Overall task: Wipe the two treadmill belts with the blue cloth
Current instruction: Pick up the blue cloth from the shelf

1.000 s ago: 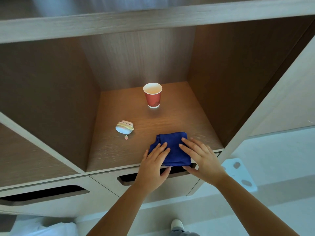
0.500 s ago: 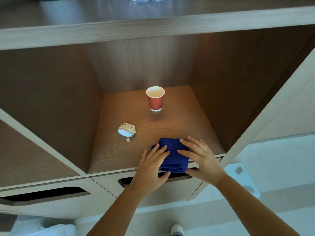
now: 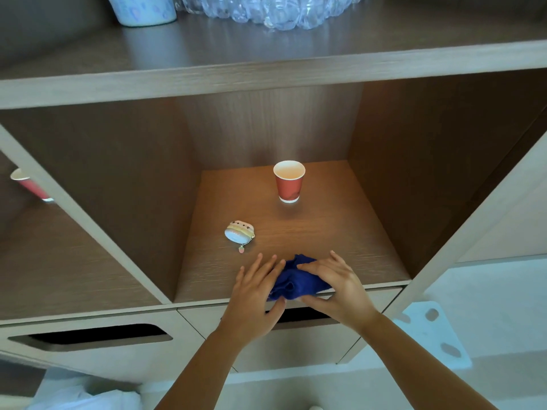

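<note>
Where the woodgrain shelf (image 3: 349,261) ends, both hands bunch the soft blue cloth (image 3: 299,281).

Soft blue cloth (image 3: 299,281), matt wood-grain shelf (image 3: 310,232)

A red paper cup (image 3: 289,182) stands upright toward the back of a wooden shelf compartment (image 3: 325,232), a small burger-shaped coin pouch (image 3: 239,232) lying near its left wall.

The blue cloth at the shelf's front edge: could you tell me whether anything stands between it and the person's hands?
Nothing does. Both the left hand and right hand already rest on the crumpled blue cloth; the red paper cup stands farther back.
</note>
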